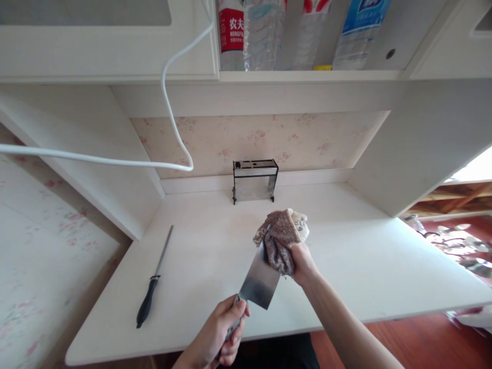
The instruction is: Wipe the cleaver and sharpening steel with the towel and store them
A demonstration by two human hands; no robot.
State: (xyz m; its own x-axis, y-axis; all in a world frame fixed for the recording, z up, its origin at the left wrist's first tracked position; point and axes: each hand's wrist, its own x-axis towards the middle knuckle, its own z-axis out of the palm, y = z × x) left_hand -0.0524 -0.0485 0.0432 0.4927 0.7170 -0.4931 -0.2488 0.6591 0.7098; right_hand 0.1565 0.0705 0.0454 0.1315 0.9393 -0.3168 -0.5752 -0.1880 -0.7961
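My left hand (225,328) is closed round the handle of a steel cleaver (259,282), whose broad blade points up and away over the white desk (346,266). My right hand (302,261) grips a bunched brown-and-cream cloth (282,233) pressed against the far end of the blade. A sharpening steel (154,279) with a black handle lies on the desk to the left, apart from both hands.
A metal knife block (254,180) stands at the back against the flowered wall panel. A white cable (169,113) hangs across the upper left. Several plastic water bottles (265,33) sit on the shelf above. Red-brown floor shows at the right.
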